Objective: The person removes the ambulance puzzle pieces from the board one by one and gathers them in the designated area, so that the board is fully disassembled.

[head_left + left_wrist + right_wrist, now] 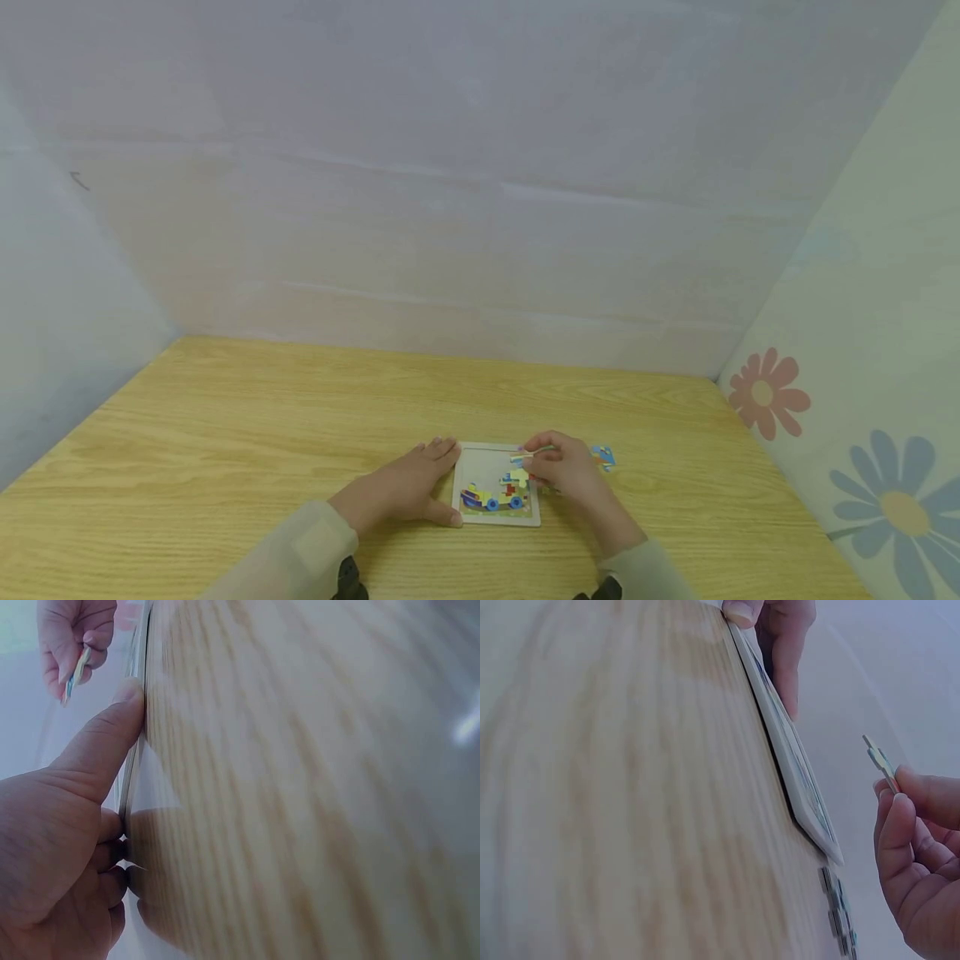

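"What has the right hand (566,472) got hold of?"

"A thin knobbly-edged jigsaw piece (883,760), pinched narrowly between thumb and fingertips. It's up in the air over the right part of that square puzzle board with a pale rim (480,465), not touching it."

"And the board itself?"

"Flat on the yellowish wood-grain table (300,400). Along its near side there's a picture of a yellow vehicle with blue wheels (501,502), and more colour climbs the right side. The upper left is plain pale backing."

"The left hand (412,485) looks spread out from here."

"Yes, wide, along the board's left side: thumb at the near corner, fingers toward the far one. It touches the rim and pinches no piece."

"What are those bits past the right hand?"

"Loose blue-and-orange jigsaw pieces (603,457), lying on the table just beside the board's right side. The hand covers some, so I can't tell how many."

"Nice wall over there."

"The pale right-hand wall (855,333)? It has a red flower (762,393) and, nearer us, a larger blue one."
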Available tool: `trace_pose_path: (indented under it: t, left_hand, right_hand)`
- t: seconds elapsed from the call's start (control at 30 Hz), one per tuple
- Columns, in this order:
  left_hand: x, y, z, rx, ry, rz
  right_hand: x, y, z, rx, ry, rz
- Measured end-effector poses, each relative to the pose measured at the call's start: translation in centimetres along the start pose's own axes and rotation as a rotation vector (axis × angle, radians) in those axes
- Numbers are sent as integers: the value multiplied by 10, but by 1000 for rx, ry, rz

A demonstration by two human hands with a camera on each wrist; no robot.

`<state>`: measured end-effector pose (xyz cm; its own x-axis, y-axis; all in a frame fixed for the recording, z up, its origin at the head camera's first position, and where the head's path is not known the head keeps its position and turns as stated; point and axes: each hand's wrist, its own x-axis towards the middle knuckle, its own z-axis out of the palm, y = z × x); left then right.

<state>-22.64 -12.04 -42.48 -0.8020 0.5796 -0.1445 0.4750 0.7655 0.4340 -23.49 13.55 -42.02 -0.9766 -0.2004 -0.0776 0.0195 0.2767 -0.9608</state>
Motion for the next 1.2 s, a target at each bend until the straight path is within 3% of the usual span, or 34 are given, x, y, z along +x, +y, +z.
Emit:
trace_pose_path:
  t: [0.57,1.2]
  left_hand:
    - [-1,1,-1,-6,4,4]
    - [0,1,0,-9,0,8]
  right_hand:
    - [-11,1,-23,5,90,30]
    - [-20,16,-52,17,130,67]
